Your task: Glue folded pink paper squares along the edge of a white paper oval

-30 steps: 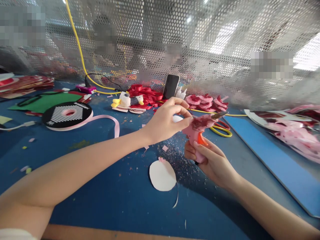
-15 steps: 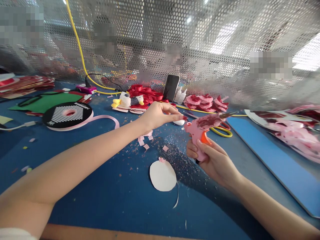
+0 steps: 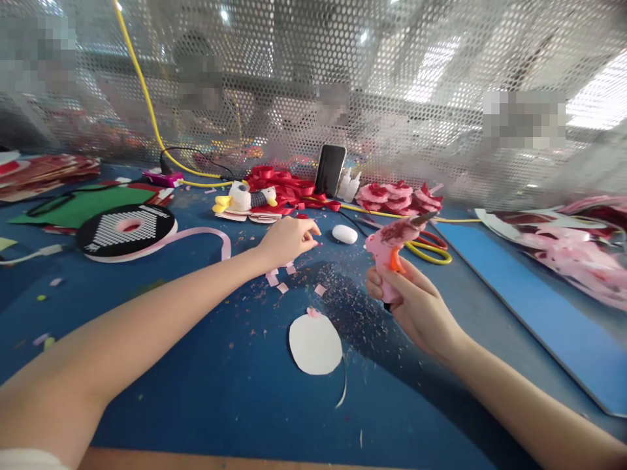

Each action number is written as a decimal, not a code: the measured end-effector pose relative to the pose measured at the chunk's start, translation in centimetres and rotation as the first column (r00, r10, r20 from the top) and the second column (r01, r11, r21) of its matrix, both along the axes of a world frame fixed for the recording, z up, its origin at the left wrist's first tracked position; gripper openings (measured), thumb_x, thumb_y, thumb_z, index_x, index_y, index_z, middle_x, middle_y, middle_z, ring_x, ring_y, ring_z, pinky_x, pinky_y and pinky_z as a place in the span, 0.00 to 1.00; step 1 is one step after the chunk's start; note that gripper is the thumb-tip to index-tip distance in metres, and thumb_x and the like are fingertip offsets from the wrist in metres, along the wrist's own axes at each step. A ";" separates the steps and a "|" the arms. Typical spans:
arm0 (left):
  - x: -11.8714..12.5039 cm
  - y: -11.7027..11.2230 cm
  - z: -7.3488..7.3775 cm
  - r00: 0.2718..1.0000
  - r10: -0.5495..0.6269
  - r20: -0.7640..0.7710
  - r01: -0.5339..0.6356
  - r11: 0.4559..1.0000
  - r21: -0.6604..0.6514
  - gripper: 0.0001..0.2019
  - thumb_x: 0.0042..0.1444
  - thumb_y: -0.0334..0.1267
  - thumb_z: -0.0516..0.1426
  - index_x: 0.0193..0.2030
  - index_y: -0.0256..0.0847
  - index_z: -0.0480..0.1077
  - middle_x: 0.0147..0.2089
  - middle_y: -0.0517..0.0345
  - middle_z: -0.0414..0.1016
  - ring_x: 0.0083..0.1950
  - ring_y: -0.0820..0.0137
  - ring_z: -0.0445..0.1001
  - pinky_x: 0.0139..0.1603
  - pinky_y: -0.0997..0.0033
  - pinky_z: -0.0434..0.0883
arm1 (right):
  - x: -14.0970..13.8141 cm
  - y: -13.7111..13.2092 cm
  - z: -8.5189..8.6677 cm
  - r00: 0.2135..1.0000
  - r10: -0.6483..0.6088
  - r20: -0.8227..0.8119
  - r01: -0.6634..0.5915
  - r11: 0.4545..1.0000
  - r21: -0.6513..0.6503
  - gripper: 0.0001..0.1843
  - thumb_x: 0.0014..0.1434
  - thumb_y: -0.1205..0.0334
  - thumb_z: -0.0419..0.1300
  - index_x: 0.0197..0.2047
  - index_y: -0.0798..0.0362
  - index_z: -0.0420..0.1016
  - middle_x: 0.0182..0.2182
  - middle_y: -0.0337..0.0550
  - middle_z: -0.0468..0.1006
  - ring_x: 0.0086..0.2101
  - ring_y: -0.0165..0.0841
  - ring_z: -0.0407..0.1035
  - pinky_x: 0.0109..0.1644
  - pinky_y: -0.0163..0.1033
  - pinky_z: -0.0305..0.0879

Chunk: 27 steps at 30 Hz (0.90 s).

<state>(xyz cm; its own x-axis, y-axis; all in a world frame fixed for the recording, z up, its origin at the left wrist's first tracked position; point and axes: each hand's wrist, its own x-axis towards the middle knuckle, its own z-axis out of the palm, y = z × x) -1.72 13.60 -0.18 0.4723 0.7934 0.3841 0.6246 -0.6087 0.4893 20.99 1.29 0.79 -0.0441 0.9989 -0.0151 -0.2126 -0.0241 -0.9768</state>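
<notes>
My right hand (image 3: 416, 307) is wrapped round the handle of a pink glue gun (image 3: 392, 245) with an orange trigger, its metal nozzle pointing up and right. My left hand (image 3: 287, 238) reaches out low over the blue table (image 3: 196, 365), fingers curled down onto small pink ribbon scraps (image 3: 281, 277); what its fingertips pinch is too small to name. A white paper disc (image 3: 315, 344) with a pink bit at its top edge lies between my arms. A white oval object (image 3: 345, 234) rests just right of the left hand.
A black spool of pink ribbon (image 3: 128, 230) lies at the left. A phone (image 3: 330, 171) leans on the perforated metal screen (image 3: 313, 78), beside red ribbon (image 3: 284, 183), a plush duck (image 3: 245, 196) and pink flowers (image 3: 396, 198). Yellow-handled scissors (image 3: 431, 248) and a blue board (image 3: 529, 313) sit right.
My left hand has left the back of the glue gun and dropped down and left to the ribbon scraps on the table. The glue gun stays in my right hand.
</notes>
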 end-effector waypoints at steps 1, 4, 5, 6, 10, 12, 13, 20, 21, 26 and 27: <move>-0.1 0.1 -0.1 0.999 -0.014 -0.047 0.015 1.000 0.007 0.09 0.58 0.35 0.61 0.43 0.39 0.82 0.38 0.50 0.85 0.38 0.64 0.80 0.43 0.64 0.71 | 0.0 0.0 0.0 1.000 0.000 0.005 0.000 1.000 -0.002 0.14 0.59 0.54 0.68 0.35 0.50 0.67 0.29 0.36 0.63 0.29 0.27 0.57 0.32 0.35 0.53; -0.6 0.4 0.2 0.982 -0.063 -0.179 0.066 0.998 0.010 0.08 0.57 0.35 0.61 0.38 0.41 0.83 0.39 0.50 0.85 0.39 0.62 0.79 0.44 0.63 0.71 | 0.1 -0.1 0.0 1.000 0.001 0.015 -0.001 1.000 -0.003 0.13 0.59 0.54 0.67 0.35 0.50 0.68 0.29 0.36 0.64 0.29 0.27 0.57 0.32 0.35 0.53; -0.7 0.5 0.4 0.974 -0.077 -0.214 0.080 0.997 0.005 0.08 0.57 0.35 0.60 0.38 0.41 0.83 0.39 0.50 0.85 0.40 0.62 0.79 0.45 0.62 0.71 | 0.1 -0.1 0.0 1.000 0.002 0.017 -0.002 1.000 -0.005 0.13 0.59 0.54 0.67 0.36 0.50 0.68 0.29 0.36 0.64 0.29 0.27 0.57 0.32 0.35 0.53; -0.8 0.6 0.6 0.966 -0.088 -0.243 0.091 0.996 -0.001 0.08 0.57 0.35 0.60 0.38 0.41 0.83 0.39 0.50 0.85 0.40 0.62 0.79 0.45 0.62 0.70 | 0.2 -0.1 0.0 1.000 0.003 0.020 -0.003 1.000 -0.007 0.13 0.59 0.54 0.67 0.36 0.50 0.68 0.29 0.36 0.64 0.29 0.27 0.57 0.32 0.35 0.53; -1.3 0.6 1.6 0.937 -0.150 -0.316 0.142 0.989 -0.049 0.10 0.55 0.32 0.60 0.39 0.42 0.84 0.42 0.51 0.85 0.42 0.62 0.79 0.47 0.64 0.70 | 0.2 -0.2 0.1 1.000 0.001 0.025 -0.001 1.000 -0.012 0.12 0.60 0.55 0.66 0.36 0.50 0.68 0.29 0.37 0.64 0.29 0.28 0.56 0.32 0.36 0.52; -1.4 0.5 2.0 0.927 -0.180 -0.329 0.168 0.984 -0.065 0.11 0.54 0.31 0.60 0.39 0.44 0.84 0.43 0.53 0.85 0.44 0.62 0.79 0.47 0.65 0.70 | 0.1 -0.2 0.2 1.000 0.001 0.024 -0.001 1.000 -0.013 0.12 0.59 0.55 0.67 0.35 0.50 0.68 0.29 0.37 0.63 0.29 0.28 0.56 0.32 0.36 0.52; -1.5 0.4 2.1 0.926 -0.186 -0.329 0.174 0.983 -0.065 0.11 0.53 0.31 0.61 0.39 0.45 0.84 0.43 0.54 0.85 0.45 0.62 0.79 0.46 0.66 0.70 | 0.1 -0.3 0.2 1.000 0.001 0.022 -0.001 1.000 -0.015 0.12 0.59 0.56 0.67 0.34 0.50 0.68 0.28 0.37 0.63 0.29 0.28 0.55 0.32 0.36 0.51; -1.0 0.4 1.0 0.968 -0.063 -0.242 0.071 0.997 0.027 0.08 0.55 0.37 0.59 0.31 0.45 0.82 0.32 0.52 0.83 0.32 0.65 0.75 0.38 0.67 0.67 | -0.2 -0.3 0.5 1.000 -0.004 0.028 0.005 0.999 -0.044 0.13 0.57 0.54 0.68 0.38 0.50 0.68 0.29 0.37 0.63 0.29 0.29 0.56 0.32 0.38 0.50; -0.8 0.4 0.8 0.975 -0.045 -0.219 0.054 0.998 0.035 0.07 0.54 0.37 0.60 0.31 0.44 0.81 0.31 0.53 0.82 0.32 0.66 0.75 0.37 0.68 0.67 | -0.1 -0.3 0.4 1.000 -0.004 0.030 0.005 0.999 -0.043 0.14 0.57 0.54 0.68 0.38 0.50 0.68 0.29 0.37 0.64 0.29 0.29 0.56 0.32 0.38 0.51; -0.4 0.3 0.4 0.996 -0.007 -0.091 0.011 0.999 0.043 0.06 0.53 0.34 0.60 0.27 0.40 0.77 0.29 0.53 0.81 0.30 0.66 0.75 0.35 0.68 0.65 | 0.1 -0.3 0.3 1.000 -0.006 0.030 0.008 0.999 -0.051 0.15 0.56 0.53 0.68 0.38 0.50 0.68 0.29 0.36 0.64 0.29 0.29 0.57 0.32 0.37 0.51; -0.3 0.2 0.4 0.998 0.002 -0.066 0.001 0.999 0.045 0.05 0.53 0.34 0.61 0.27 0.39 0.76 0.29 0.53 0.81 0.30 0.67 0.75 0.35 0.68 0.65 | 0.1 -0.3 0.3 0.999 -0.008 0.031 0.009 0.999 -0.052 0.15 0.56 0.53 0.68 0.37 0.50 0.68 0.29 0.36 0.64 0.29 0.29 0.57 0.32 0.37 0.51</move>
